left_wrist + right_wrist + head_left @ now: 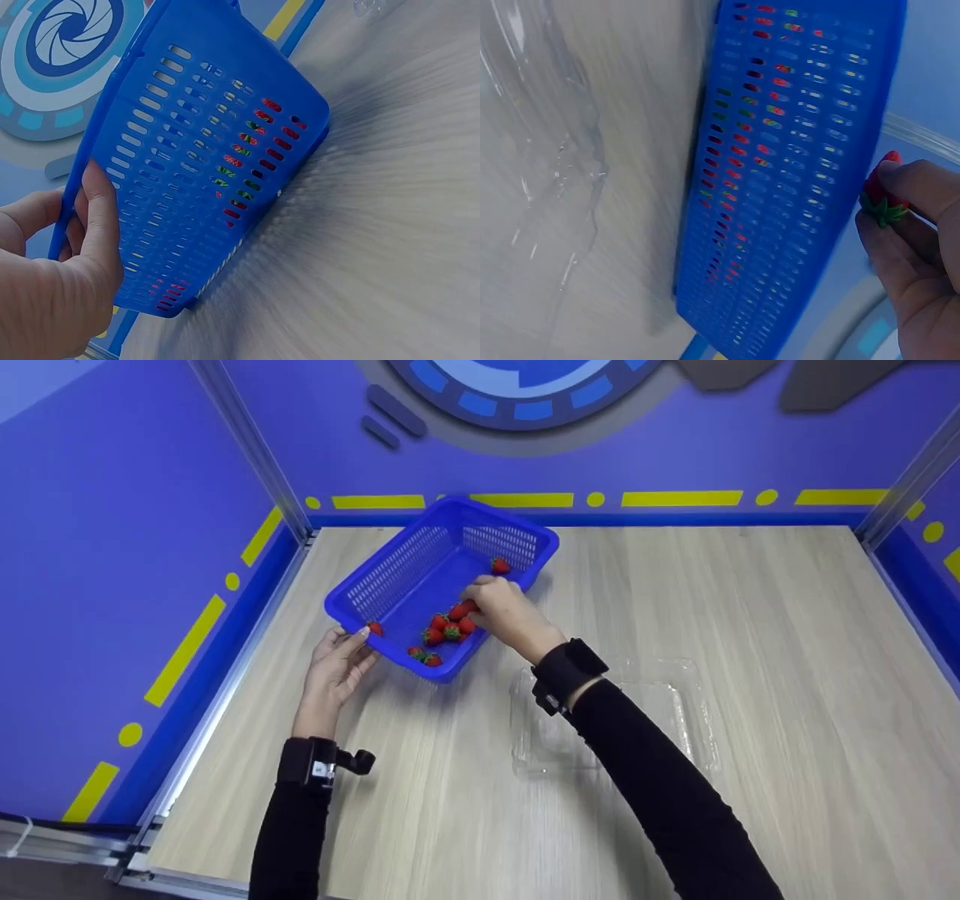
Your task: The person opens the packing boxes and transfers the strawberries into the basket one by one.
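A blue slotted plastic basket [390, 566] stands on the table with several red strawberries [433, 636] in its near right part. One strawberry [500, 565] lies by the far right corner, another [375, 628] by the near left corner. My left hand [328, 675] grips the basket's near left rim, thumb on top; its fingers show under the rim in the left wrist view. My right hand [510, 611] is over the basket's right rim. In the right wrist view it pinches a strawberry [883, 208] with green leaves between thumb and fingers.
A clear plastic tray [529, 742] sits on the wooden table [810, 697] nearer me, partly under my right forearm. Blue panels [150, 510] with yellow marks wall the table at the back and sides.
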Demonstrator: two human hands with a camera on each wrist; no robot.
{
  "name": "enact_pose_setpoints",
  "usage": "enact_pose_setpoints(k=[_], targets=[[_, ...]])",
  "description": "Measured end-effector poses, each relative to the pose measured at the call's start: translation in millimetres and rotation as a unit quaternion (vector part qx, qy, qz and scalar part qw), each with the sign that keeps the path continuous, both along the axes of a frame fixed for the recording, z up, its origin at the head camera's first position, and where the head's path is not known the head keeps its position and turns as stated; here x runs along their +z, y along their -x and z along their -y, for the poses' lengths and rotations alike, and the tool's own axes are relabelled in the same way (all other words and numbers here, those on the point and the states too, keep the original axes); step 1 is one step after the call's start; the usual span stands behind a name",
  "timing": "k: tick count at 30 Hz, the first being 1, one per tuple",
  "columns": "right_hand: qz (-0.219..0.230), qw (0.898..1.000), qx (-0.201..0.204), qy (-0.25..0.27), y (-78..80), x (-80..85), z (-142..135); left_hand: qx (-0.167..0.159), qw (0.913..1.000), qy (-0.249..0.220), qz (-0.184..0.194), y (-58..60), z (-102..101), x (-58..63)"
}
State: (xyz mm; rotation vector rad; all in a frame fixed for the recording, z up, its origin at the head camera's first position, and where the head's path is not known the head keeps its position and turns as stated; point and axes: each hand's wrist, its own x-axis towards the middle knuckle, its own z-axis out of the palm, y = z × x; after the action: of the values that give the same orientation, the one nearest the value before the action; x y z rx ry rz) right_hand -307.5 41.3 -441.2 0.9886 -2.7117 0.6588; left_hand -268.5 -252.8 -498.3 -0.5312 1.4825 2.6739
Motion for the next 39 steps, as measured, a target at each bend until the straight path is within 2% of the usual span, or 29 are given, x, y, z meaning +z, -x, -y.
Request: enact_pose_setpoints(k=[5,10,21,25,29,34,39], targets=[[-0.026,0.999,-0.017,-0.04,-0.8,-6.8,3.7,0.001,1.0,-0.007,0.0,-0.2,1.0,-0.3],[-0.044,0.998,-0.015,-0.035,-0.4,-9.0,6.8,0.006,1.0,-0.002,-0.003,-0.8,1.1,-1.2],[-0.033,0.999,-0.013,-0.028,2.8,-12.3,6.8,0.005,0.9999,0.008,-0.004,-0.6,0.6,-0.6],[-0.026,1.0,-0.002,-0.009,3.5,-14.0,5.1,0.004,1.0,-0.004,-0.001,-0.5,1.1,-1.9],[-0.029,0.999,0.019,0.007,3.4,-17.1,-3.9,0.006,0.9998,-0.014,0.009,-0.2,-0.2,-3.8],[-0.051,0.998,0.015,0.031,0.8,-11.9,-26.6,0.003,0.9999,-0.012,0.0,1.9,-0.7,-1.9],[-0.046,0.998,0.02,0.039,-15.5,-2.2,-57.8,0.004,0.9999,-0.011,0.006,0.7,1.1,0.5]])
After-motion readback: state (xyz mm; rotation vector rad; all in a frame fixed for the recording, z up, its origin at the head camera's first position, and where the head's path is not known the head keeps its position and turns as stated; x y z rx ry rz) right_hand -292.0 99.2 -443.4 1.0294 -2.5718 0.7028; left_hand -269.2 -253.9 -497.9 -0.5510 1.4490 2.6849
